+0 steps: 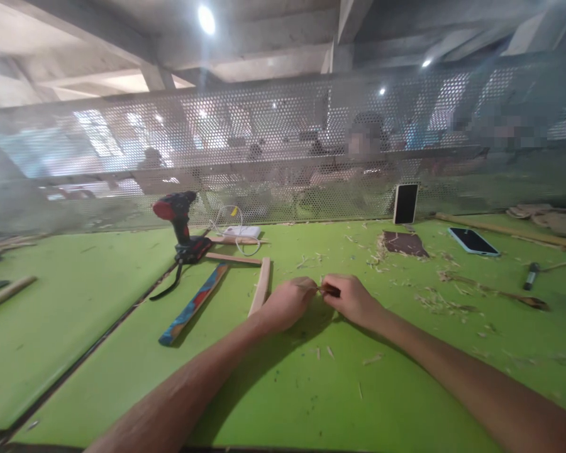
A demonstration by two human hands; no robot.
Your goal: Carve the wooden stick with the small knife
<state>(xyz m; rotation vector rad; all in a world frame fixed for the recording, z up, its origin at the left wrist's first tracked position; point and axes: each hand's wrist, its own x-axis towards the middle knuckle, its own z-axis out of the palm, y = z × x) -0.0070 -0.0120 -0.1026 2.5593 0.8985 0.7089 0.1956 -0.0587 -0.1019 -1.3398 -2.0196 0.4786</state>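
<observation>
My left hand (pixel 290 303) and my right hand (pixel 351 299) meet over the middle of the green table (pixel 358 409). Both are closed, fingertips almost touching. Between them shows a thin brownish piece, too small and too covered by the fingers to name. A dark bit of it peeks out inside my right hand's curled fingers. Just left of my left hand lies a pale wooden strip (pixel 261 286). Further left is a flat stick painted blue and red (pixel 193 305). Wood shavings (pixel 448 302) are scattered to the right of my right hand.
A red and black cordless drill (pixel 182 226) stands at the back left, near a white power strip (pixel 238 233) with a cable. A brown sandpaper sheet (pixel 404 244), a phone lying flat (pixel 473 241), an upright phone (pixel 405 204), a carved wooden spoon (pixel 500 292) and a marker (pixel 531 277) are at right. A perforated screen (pixel 283 170) closes the back.
</observation>
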